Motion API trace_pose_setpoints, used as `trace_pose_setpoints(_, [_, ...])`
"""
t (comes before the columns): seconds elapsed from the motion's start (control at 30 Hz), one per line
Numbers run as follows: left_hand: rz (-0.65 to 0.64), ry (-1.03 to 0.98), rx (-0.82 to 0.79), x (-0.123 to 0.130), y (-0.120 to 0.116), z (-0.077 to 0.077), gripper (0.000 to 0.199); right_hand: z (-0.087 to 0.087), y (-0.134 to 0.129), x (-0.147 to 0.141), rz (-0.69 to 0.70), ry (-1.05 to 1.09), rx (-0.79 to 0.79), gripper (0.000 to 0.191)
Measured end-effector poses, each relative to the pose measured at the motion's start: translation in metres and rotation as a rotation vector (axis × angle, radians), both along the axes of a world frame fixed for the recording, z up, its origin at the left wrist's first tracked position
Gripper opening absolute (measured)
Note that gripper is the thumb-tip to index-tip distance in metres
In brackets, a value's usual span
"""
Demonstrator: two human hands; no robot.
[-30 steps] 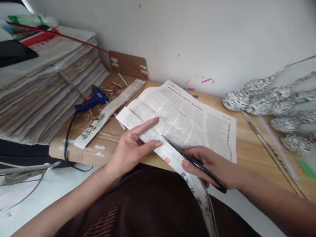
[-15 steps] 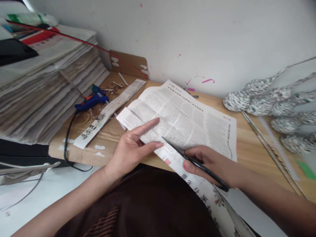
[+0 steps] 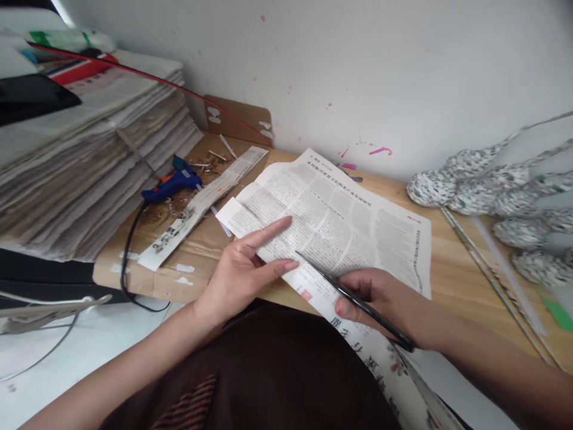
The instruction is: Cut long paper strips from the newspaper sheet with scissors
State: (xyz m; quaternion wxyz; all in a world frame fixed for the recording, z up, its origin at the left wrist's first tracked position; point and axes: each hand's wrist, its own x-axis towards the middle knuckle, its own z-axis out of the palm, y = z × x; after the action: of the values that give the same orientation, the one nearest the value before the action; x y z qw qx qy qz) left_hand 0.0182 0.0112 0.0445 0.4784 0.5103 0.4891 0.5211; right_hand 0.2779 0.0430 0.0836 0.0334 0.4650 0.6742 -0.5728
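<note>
A printed newspaper sheet (image 3: 344,209) lies over the front edge of the wooden table. My left hand (image 3: 244,269) holds its near edge: thumb and index finger rest on top, and the other fingers go out of sight underneath. In my right hand (image 3: 380,304) is a pair of black scissors (image 3: 358,298), whose blades point up and left along the sheet, their tip close to my left thumb. Below the blades, a printed strip (image 3: 353,340) of the newspaper hangs down over my lap toward the lower right.
Left of the sheet, a blue glue gun (image 3: 172,182) and folded paper strips (image 3: 206,203) lie on cardboard (image 3: 165,278). A tall newspaper stack (image 3: 98,161) stands behind them. Woven paper pieces (image 3: 470,185) and thin rods (image 3: 496,275) are at the right.
The camera view has shifted slightly, moving the scene a little right and down. My hands, the scissors and the newspaper keep nearly the same positions relative to one another.
</note>
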Motion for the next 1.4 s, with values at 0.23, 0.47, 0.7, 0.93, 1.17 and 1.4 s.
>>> trace_pose_setpoints(0.23, [-0.017,0.02,0.009,0.001,0.0,0.002,0.064,0.001,-0.003,-0.003,0.004,-0.014,0.026,0.05])
trace_pose_setpoints(0.47, [-0.038,0.018,-0.005,0.004,-0.002,0.008,0.065,0.016,0.003,-0.02,0.025,0.009,-0.042,0.049])
trace_pose_setpoints(0.7, [-0.041,-0.015,-0.027,0.003,-0.002,0.012,0.065,0.012,-0.001,-0.016,0.0,0.025,-0.016,0.048])
trace_pose_setpoints(0.93, [-0.051,-0.07,-0.059,0.007,-0.003,0.014,0.065,0.009,-0.005,-0.011,-0.029,0.06,-0.014,0.045])
trace_pose_setpoints(1.17, [-0.041,-0.028,-0.039,0.007,0.001,0.011,0.065,0.011,-0.002,-0.007,-0.066,0.024,-0.034,0.047])
trace_pose_setpoints(1.4, [0.075,0.024,0.05,-0.009,0.012,0.011,0.054,0.016,0.003,-0.003,-0.026,-0.004,0.021,0.047])
